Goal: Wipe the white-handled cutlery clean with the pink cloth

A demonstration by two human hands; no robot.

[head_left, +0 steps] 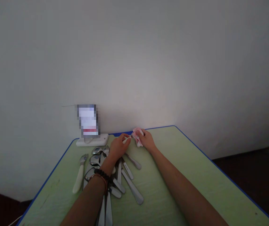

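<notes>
My left hand (119,145) is closed around the pale handle of a piece of cutlery (126,140). Its metal end points into a pink and white cloth (137,137), which hides what kind it is. The cloth is pinched in my right hand (148,139), just right of the left. A loose heap of metal spoons (95,160) and other cutlery with flat metal handles (133,188) lies beneath and around my left forearm, which covers part of it. To the left of the heap, a fork (79,174) with a thick cream handle lies apart.
A phone (88,121) with a blurred screen stands upright at the back left, by a white block-like base (92,140). The green tabletop (183,163) has a blue edge and meets a pale wall (148,78) at the back.
</notes>
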